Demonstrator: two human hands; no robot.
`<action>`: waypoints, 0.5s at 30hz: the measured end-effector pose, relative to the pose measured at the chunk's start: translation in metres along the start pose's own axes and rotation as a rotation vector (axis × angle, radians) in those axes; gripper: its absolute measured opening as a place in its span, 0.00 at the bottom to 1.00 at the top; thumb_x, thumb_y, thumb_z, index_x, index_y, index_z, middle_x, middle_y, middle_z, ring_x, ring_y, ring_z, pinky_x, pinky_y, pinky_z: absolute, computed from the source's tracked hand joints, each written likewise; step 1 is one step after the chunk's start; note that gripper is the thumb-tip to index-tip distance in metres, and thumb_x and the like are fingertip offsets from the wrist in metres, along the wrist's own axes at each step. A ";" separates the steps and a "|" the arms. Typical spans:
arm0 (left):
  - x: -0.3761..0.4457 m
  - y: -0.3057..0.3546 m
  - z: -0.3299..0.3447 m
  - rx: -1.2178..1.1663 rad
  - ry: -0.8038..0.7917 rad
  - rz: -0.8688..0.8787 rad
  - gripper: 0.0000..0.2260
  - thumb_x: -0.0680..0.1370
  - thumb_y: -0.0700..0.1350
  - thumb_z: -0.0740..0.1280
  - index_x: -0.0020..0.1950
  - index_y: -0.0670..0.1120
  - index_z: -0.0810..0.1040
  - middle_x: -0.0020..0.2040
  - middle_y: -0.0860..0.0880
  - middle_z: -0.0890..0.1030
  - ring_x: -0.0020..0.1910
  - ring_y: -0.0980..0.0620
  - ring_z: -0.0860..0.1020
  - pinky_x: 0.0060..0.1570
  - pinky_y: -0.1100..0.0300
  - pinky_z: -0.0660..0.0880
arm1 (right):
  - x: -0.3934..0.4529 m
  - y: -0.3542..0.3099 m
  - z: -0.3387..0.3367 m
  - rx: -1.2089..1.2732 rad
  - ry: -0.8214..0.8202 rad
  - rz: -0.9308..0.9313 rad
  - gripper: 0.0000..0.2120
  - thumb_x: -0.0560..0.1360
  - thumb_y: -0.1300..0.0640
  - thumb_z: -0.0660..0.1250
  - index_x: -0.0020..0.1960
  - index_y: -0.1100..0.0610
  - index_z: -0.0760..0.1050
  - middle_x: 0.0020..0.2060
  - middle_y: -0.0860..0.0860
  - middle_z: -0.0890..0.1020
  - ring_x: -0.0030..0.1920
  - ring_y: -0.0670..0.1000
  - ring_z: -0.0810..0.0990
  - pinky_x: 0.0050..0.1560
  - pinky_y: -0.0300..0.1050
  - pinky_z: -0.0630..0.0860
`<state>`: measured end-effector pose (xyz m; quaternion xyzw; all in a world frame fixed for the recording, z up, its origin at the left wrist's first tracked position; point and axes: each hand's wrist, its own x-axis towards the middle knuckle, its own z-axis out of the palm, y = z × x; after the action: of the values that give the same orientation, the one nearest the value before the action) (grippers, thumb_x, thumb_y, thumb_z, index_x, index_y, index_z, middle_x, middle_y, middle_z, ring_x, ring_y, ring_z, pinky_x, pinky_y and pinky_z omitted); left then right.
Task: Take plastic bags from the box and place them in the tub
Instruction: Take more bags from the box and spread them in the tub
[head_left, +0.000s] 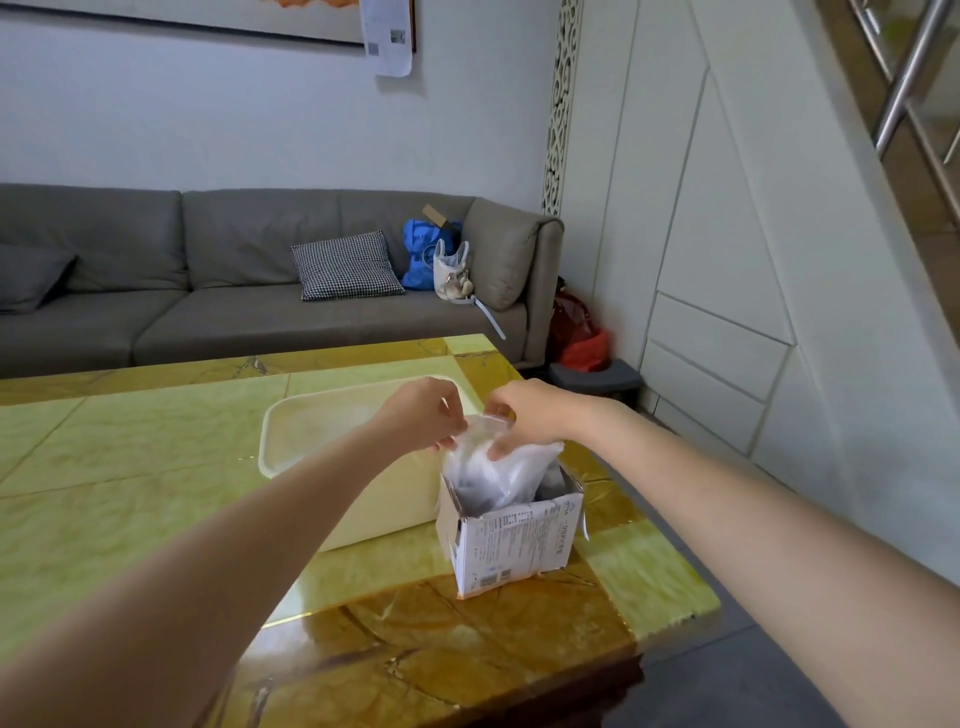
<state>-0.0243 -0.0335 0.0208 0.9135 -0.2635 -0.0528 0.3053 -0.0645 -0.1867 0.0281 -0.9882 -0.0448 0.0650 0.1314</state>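
Clear plastic bags (501, 470) bulge upright from the open white printed box (511, 540), top edge pinched. Just left, touching it, stands the cream tub (291, 415).

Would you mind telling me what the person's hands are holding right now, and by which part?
Both the left hand and the right hand pinch the top edge of a clear plastic bag that sticks up out of the cardboard box.

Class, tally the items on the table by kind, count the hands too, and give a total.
Tubs: 1, the cream tub
Cardboard boxes: 1, the box
Bundles of plastic bags: 1, the plastic bags sticking out of the box
Hands: 2, left hand, right hand
Total: 5
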 end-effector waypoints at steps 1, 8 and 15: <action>0.000 0.000 -0.004 -0.036 0.016 -0.004 0.12 0.77 0.37 0.65 0.35 0.46 0.69 0.41 0.44 0.79 0.32 0.51 0.79 0.36 0.59 0.77 | 0.000 0.002 0.003 -0.026 -0.001 0.006 0.13 0.70 0.55 0.73 0.49 0.55 0.71 0.44 0.50 0.74 0.47 0.54 0.74 0.38 0.42 0.70; 0.003 0.006 -0.033 -0.411 0.185 -0.124 0.09 0.79 0.40 0.61 0.39 0.46 0.67 0.41 0.46 0.77 0.25 0.58 0.80 0.28 0.65 0.74 | -0.002 0.007 0.013 -0.112 -0.096 0.065 0.14 0.70 0.57 0.74 0.49 0.54 0.69 0.48 0.51 0.74 0.50 0.54 0.73 0.38 0.41 0.71; -0.007 0.014 -0.046 -0.356 0.071 -0.106 0.04 0.81 0.42 0.58 0.47 0.45 0.69 0.36 0.48 0.78 0.29 0.55 0.77 0.32 0.64 0.72 | 0.001 -0.037 -0.039 -0.069 0.279 -0.174 0.37 0.69 0.59 0.73 0.73 0.49 0.60 0.68 0.50 0.68 0.66 0.54 0.66 0.65 0.52 0.66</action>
<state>-0.0248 -0.0152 0.0654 0.8590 -0.1903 -0.0824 0.4680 -0.0607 -0.1613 0.0755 -0.9839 -0.1136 -0.0861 0.1076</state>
